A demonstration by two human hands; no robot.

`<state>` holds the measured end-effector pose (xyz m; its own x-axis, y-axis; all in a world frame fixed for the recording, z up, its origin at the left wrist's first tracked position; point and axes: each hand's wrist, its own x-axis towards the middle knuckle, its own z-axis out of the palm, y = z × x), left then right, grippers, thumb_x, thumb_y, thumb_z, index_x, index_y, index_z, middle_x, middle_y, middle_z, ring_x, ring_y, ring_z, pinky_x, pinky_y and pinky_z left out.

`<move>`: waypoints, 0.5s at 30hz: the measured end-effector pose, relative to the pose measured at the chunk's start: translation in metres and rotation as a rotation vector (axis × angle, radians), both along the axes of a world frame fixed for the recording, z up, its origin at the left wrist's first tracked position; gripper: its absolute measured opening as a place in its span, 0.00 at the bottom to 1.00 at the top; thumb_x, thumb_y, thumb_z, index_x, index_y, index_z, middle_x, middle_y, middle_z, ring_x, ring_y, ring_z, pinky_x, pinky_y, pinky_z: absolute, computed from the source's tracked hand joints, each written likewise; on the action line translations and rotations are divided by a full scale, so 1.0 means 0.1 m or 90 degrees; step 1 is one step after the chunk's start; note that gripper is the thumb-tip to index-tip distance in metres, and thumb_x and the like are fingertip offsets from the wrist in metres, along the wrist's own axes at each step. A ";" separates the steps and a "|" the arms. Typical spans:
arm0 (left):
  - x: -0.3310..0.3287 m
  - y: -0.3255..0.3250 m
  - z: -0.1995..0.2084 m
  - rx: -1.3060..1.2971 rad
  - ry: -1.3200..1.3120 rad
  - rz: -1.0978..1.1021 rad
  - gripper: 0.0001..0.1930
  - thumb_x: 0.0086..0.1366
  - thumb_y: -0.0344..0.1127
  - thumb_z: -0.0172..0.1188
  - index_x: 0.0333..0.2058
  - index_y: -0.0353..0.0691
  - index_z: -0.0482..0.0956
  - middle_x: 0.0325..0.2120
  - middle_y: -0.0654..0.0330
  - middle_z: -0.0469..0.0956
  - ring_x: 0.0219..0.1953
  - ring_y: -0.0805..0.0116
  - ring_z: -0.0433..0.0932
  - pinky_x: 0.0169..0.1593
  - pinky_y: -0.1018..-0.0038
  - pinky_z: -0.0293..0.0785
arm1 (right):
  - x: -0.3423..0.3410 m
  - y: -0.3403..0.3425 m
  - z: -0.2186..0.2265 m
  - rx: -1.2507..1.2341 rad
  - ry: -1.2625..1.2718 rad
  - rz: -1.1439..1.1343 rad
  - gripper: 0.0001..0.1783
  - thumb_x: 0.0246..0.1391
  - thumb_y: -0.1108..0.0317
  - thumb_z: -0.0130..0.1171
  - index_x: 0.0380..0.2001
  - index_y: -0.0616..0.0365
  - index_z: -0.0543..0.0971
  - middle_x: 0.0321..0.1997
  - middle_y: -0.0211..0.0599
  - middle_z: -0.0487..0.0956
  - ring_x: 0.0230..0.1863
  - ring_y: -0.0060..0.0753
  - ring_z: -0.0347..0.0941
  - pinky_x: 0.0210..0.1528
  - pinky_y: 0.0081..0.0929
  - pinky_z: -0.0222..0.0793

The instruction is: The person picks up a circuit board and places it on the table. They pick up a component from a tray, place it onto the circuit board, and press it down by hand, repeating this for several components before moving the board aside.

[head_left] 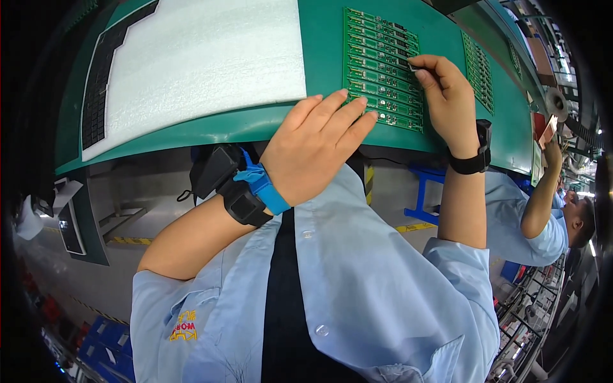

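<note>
A green circuit board panel [383, 83], made up of several narrow strips with small parts on them, lies on the green table mat [325, 38]. My left hand [316, 143] is open, its fingers stretched out and their tips resting on the panel's near left corner. My right hand [450, 92] is at the panel's right edge. Its thumb and index finger are pinched together around a small piece [413, 68] with a pale tip, too small to name. A blue strap and a black band circle my left wrist; a black band circles the right.
White foam sheet [211, 57] lies left of the panel, with black parts in rows [96, 108] along its left edge. A second green panel [477, 70] lies to the right. Beyond it, a person in light blue [543, 236] raises an arm near a grey roll [557, 102].
</note>
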<state>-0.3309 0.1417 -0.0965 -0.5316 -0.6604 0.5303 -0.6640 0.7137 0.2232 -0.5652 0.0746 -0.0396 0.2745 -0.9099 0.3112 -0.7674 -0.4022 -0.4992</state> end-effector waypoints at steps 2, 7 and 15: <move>0.00 0.00 0.00 0.005 0.001 0.004 0.30 0.50 0.38 0.69 0.55 0.50 0.75 0.54 0.63 0.73 0.57 0.63 0.70 0.59 0.64 0.64 | 0.00 -0.04 -0.01 -0.042 0.024 0.027 0.09 0.56 0.75 0.59 0.41 0.59 0.81 0.37 0.30 0.80 0.35 0.20 0.74 0.40 0.18 0.69; 0.02 -0.03 0.01 -0.008 -0.003 -0.011 0.22 0.60 0.33 0.52 0.55 0.44 0.73 0.54 0.59 0.73 0.57 0.60 0.71 0.60 0.65 0.64 | 0.00 -0.03 -0.07 0.052 -0.032 -0.019 0.09 0.54 0.74 0.61 0.40 0.60 0.81 0.36 0.29 0.80 0.33 0.19 0.72 0.39 0.17 0.69; 0.03 -0.01 -0.01 -0.004 -0.012 -0.013 0.22 0.60 0.33 0.52 0.55 0.44 0.73 0.54 0.59 0.73 0.57 0.60 0.70 0.60 0.65 0.64 | 0.02 -0.04 -0.05 0.126 -0.068 -0.006 0.09 0.55 0.73 0.61 0.40 0.62 0.80 0.35 0.26 0.79 0.35 0.17 0.73 0.41 0.17 0.69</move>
